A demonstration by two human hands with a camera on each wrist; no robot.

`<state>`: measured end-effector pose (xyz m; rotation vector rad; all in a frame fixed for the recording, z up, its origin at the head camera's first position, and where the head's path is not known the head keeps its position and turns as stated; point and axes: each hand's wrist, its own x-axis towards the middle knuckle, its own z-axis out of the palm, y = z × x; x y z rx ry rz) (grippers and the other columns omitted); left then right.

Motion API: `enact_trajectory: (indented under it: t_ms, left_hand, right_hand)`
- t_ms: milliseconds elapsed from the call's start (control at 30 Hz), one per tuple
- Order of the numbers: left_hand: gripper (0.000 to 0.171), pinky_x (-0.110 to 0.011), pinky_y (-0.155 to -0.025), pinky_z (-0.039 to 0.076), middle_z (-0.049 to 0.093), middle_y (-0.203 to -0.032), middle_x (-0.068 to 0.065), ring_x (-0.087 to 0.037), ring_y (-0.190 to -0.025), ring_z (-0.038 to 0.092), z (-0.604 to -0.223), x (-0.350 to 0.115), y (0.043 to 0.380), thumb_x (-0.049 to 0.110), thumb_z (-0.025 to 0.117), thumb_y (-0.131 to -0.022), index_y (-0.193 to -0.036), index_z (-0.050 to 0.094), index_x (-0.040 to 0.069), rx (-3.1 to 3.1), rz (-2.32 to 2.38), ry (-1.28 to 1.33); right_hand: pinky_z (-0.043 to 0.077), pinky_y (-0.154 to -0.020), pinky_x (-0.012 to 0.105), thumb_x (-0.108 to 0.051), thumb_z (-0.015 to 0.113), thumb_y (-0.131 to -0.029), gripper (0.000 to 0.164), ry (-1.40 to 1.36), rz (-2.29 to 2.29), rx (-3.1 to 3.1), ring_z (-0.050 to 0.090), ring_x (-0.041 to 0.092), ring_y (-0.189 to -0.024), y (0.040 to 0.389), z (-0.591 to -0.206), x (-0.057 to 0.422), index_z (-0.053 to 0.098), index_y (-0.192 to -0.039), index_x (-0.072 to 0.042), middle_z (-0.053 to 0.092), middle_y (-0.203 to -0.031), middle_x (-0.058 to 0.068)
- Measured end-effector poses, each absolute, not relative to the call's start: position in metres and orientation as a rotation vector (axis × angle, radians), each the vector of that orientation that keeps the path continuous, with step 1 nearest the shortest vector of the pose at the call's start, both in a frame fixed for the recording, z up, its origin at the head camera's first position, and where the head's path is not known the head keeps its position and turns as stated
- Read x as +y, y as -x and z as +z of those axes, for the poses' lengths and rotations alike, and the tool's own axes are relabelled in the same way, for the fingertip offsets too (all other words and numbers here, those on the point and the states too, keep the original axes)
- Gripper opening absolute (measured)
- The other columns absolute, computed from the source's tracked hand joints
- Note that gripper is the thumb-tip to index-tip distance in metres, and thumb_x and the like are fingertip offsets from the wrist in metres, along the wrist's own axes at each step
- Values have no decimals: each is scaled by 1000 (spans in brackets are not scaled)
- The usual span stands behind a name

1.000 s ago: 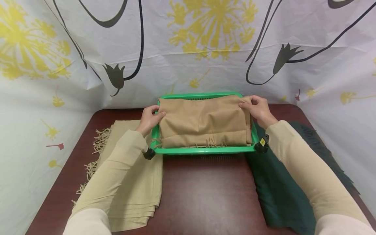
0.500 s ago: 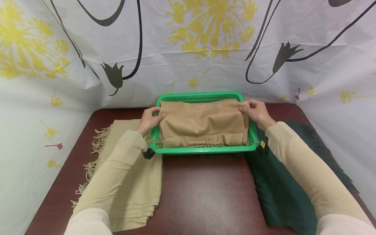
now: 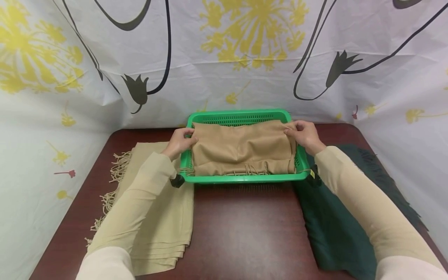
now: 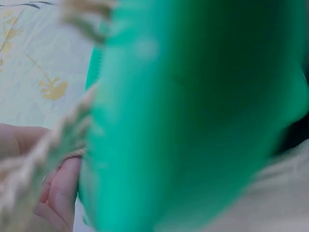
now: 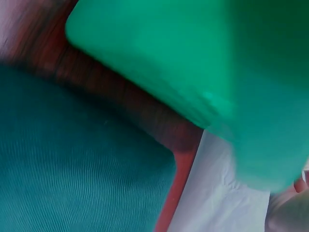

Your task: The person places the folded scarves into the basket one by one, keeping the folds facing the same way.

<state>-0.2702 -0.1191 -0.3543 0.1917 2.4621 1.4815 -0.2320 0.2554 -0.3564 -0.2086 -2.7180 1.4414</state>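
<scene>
A folded tan scarf (image 3: 241, 146) with fringe along its front lies in a green plastic basket (image 3: 245, 179). At the scarf's far left corner, my left hand (image 3: 180, 143) pinches the cloth between thumb and fingers. My right hand (image 3: 306, 136) pinches the far right corner. In the left wrist view the basket wall (image 4: 140, 145) fills the middle, with blurred fringe strands (image 4: 43, 159) hanging over it and part of the left hand (image 4: 60, 193) behind. The right wrist view shows mostly the basket's outside (image 5: 159, 53); only a sliver of the right hand (image 5: 287, 212) appears.
A folded beige fringed scarf (image 3: 164, 225) lies on the left of the dark red table (image 3: 245, 233), under the left forearm. On the right, a dark green scarf (image 3: 336, 221) lies under the right forearm. A patterned cloth (image 3: 224, 85) hangs behind the basket.
Both hands have drawn the scarf's far edge slightly toward me and down. More of the basket's slotted back wall now shows behind it.
</scene>
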Motion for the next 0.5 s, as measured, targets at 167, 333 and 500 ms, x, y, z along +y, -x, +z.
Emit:
enact_trajectory:
  t_ms: [167,333,500]
  left_hand:
    - [39,-33,-72,49,44,-122,-19,-29,-96,54,-348,-118,269,8,50,-90,-127,44,-1,2488,1374,-229]
    - [37,-36,-75,47,44,-124,-18,-29,-104,50,-343,-115,267,9,51,-90,-125,46,-1,2558,1243,-257]
    - [40,-38,-81,45,47,-123,-19,-30,-111,45,-342,-113,267,11,52,-89,-125,45,-2,2629,1090,-306]
  right_hand:
    - [31,-44,31,-21,59,-85,29,146,1316,-2742,33,15,-46,230,-356,253,42,-66,-6,32,-51,-1]
    - [28,-43,31,-21,59,-85,32,98,1171,-2774,30,17,-47,230,-357,251,41,-63,-7,30,-51,2]
    - [29,-43,30,-23,60,-85,32,91,1086,-2808,32,18,-47,230,-358,248,42,-63,-7,36,-52,3]
